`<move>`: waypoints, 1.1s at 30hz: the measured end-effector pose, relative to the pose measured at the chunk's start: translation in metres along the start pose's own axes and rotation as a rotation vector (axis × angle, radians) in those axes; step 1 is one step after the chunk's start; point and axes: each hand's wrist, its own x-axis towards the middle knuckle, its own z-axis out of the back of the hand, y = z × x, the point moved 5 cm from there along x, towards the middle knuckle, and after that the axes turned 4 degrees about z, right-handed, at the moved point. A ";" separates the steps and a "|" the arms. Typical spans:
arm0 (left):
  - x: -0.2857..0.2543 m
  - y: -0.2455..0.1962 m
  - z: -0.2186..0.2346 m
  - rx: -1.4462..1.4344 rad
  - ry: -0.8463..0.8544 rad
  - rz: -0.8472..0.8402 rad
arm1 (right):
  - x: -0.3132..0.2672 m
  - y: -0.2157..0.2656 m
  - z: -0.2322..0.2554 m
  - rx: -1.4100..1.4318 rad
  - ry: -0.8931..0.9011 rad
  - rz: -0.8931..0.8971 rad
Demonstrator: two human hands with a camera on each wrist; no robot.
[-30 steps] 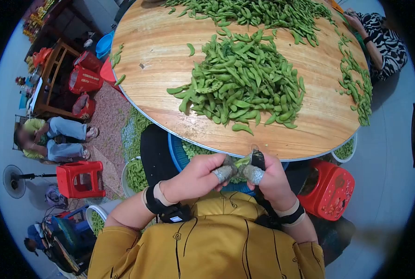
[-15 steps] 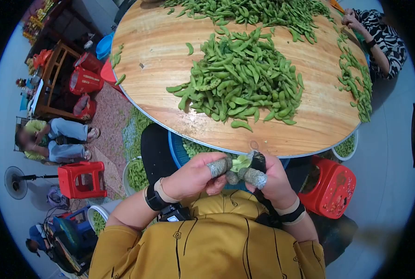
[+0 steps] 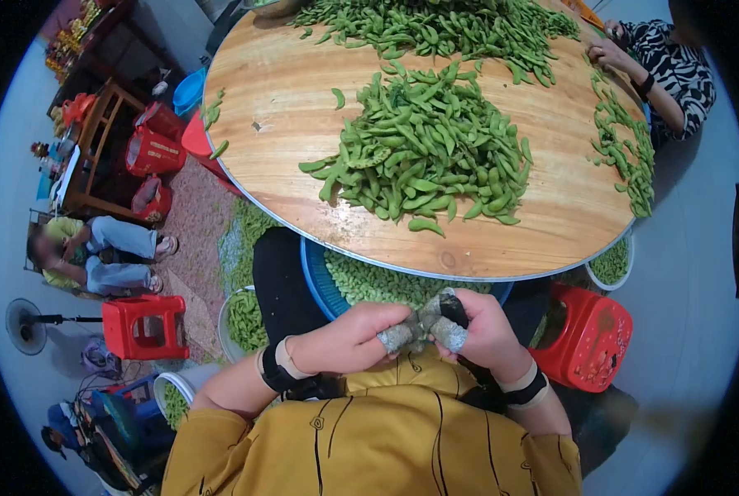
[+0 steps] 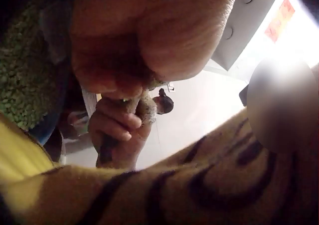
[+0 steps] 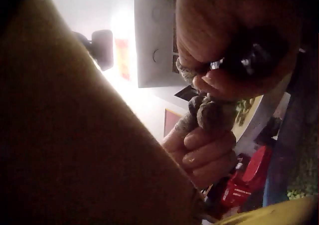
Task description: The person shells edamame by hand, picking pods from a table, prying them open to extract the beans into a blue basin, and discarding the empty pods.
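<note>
Below the table's near edge, my left hand and right hand meet fingertip to fingertip, with silvery-grey wrapping on thumbs and index fingers. Between them they pinch a green soybean pod, mostly hidden by the wrapped fingers. A glossy black piece shows in the curl of the right hand's fingers in the right wrist view. Just beyond the hands, a blue basket holds shelled green beans, partly under the tabletop. A heap of soybean pods lies on the round wooden table.
More pods cover the table's far side, and another strip runs along its right edge. Red stools stand right and left. Buckets of pods are at the left. Another person sits at the far right.
The pale green pod that showed split between the fingertips is now mostly covered. Both hands have come lower and closer to the body, and more of the bean basket shows.
</note>
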 end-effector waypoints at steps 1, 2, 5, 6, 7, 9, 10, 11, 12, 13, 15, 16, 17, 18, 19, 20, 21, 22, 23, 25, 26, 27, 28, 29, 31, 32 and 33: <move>-0.001 0.001 -0.001 0.004 0.000 -0.006 | 0.004 -0.004 -0.001 -0.004 -0.002 0.005; -0.001 0.003 0.000 0.040 -0.019 -0.041 | 0.009 0.000 -0.001 -0.215 -0.055 0.220; -0.009 0.014 0.003 -0.041 -0.031 0.019 | 0.012 0.017 -0.012 -0.639 -0.124 0.529; -0.013 0.020 0.004 -0.166 -0.017 0.126 | 0.014 0.016 -0.014 -0.665 -0.120 0.547; -0.015 0.019 0.006 -0.164 -0.017 0.122 | 0.014 0.019 -0.017 -0.667 -0.122 0.550; -0.018 0.017 0.011 -0.256 -0.019 0.162 | 0.017 0.023 -0.019 -0.521 -0.079 0.441; -0.018 0.020 0.014 -0.258 -0.018 0.160 | 0.020 0.023 -0.019 -0.524 -0.080 0.439; -0.018 0.018 0.020 -0.009 -0.085 0.029 | 0.022 0.025 -0.021 -0.698 -0.081 0.497; -0.020 0.013 0.024 0.239 -0.154 -0.102 | 0.023 0.028 -0.023 -0.874 -0.080 0.552; -0.026 0.014 0.030 0.233 -0.156 -0.106 | 0.022 0.028 -0.024 -0.880 -0.077 0.549; -0.051 0.022 0.047 0.641 -0.255 -0.010 | 0.020 0.028 -0.030 -1.057 0.003 0.613; -0.069 0.034 0.058 0.776 -0.361 0.093 | 0.023 0.031 -0.027 -1.061 0.010 0.612; -0.088 0.046 0.070 0.967 -0.431 0.275 | 0.026 0.038 -0.017 -1.005 -0.093 0.608; -0.106 0.052 0.080 1.114 -0.478 0.463 | 0.029 0.044 -0.010 -0.945 -0.195 0.600; -0.124 0.059 0.090 1.188 -0.494 0.575 | 0.029 0.058 -0.002 -0.970 -0.393 0.589; -0.141 0.070 0.098 1.236 -0.498 0.757 | 0.036 0.061 0.000 -0.967 -0.388 0.588; -0.144 0.068 0.100 1.213 -0.472 0.807 | 0.043 0.062 0.007 -1.057 -0.514 0.543; -0.146 0.063 0.102 1.190 -0.447 0.855 | 0.047 0.062 0.014 -1.145 -0.643 0.495; -0.140 0.054 0.103 1.190 -0.450 0.857 | 0.054 0.056 0.018 -1.174 -0.620 0.525; -0.102 0.028 0.092 0.984 -0.429 0.501 | 0.054 0.054 0.016 -1.012 -0.562 0.478; -0.086 0.027 0.084 0.796 -0.451 0.235 | 0.052 0.049 0.014 -0.850 -0.506 0.422; -0.065 0.022 0.075 0.636 -0.418 0.098 | 0.049 0.049 0.011 -0.852 -0.500 0.424; -0.046 0.015 0.065 0.496 -0.323 0.060 | 0.044 0.048 0.009 -0.798 -0.511 0.453; -0.029 0.008 0.055 0.355 -0.293 0.016 | 0.039 0.046 0.007 -0.744 -0.524 0.480; 0.002 0.008 0.036 -0.108 -0.215 0.148 | 0.031 0.044 0.003 -0.767 -0.526 0.515; 0.014 0.007 0.033 -0.110 -0.215 0.144 | 0.027 0.043 0.001 -0.786 -0.529 0.550; 0.026 0.014 0.029 -0.356 -0.154 0.202 | 0.025 0.041 -0.001 -0.790 -0.515 0.589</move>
